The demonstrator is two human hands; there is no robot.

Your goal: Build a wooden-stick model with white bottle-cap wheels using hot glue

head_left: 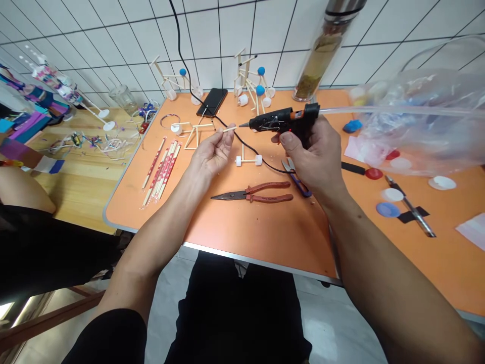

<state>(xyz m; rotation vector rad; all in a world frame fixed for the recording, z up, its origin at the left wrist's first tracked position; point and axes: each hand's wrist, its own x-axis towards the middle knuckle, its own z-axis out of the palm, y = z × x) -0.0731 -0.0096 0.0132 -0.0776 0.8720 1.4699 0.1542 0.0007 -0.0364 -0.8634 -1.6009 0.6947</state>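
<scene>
My right hand grips a black hot glue gun with a long clear glue stick out of its back. Its nozzle points left at the tip of a short wooden stick, which my left hand pinches between thumb and fingers. Whether nozzle and stick touch, I cannot tell. Just behind my left hand lies a stick frame with a white wheel. Below the nozzle is a small stick piece with white wheels. Long-nose pliers with red handles lie nearer me, beside blue-handled snips.
Wrapped chopsticks lie at left. Stick figures with blue balls, a phone and a tall bottle stand or lie along the tiled wall. Plastic bags, caps and a pen are at right. Another person's arm shows at far left.
</scene>
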